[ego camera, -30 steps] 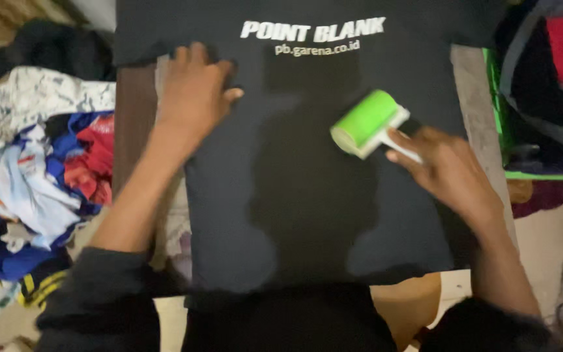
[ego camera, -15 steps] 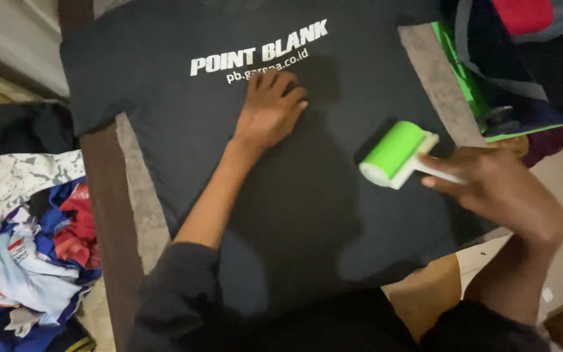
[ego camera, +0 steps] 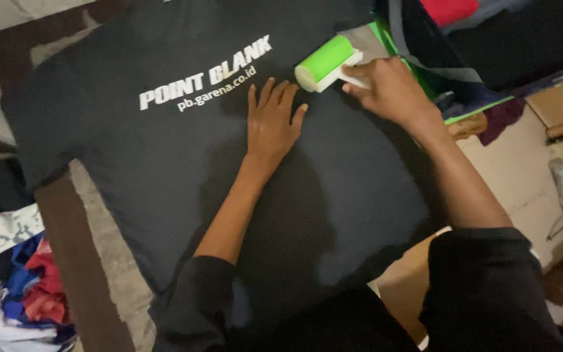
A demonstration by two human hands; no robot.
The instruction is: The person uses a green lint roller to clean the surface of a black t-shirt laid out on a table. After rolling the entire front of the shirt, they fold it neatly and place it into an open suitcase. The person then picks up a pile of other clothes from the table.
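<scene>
Green lint roller (ego camera: 325, 62) gripped in right hand (ego camera: 392, 88) fingers on black T-shirt (ego camera: 164, 156); left hand (ego camera: 272, 120) pressed flat, fingers spread.

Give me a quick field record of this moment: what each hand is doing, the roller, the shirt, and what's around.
left hand: flat, fingers spread, pressing on the shirt
right hand: grip closed on the roller's white handle
lint roller: green drum, lying on the shirt near its upper right edge
t-shirt: black, white print, spread flat
clothes pile: mixed colours, lower left
</scene>
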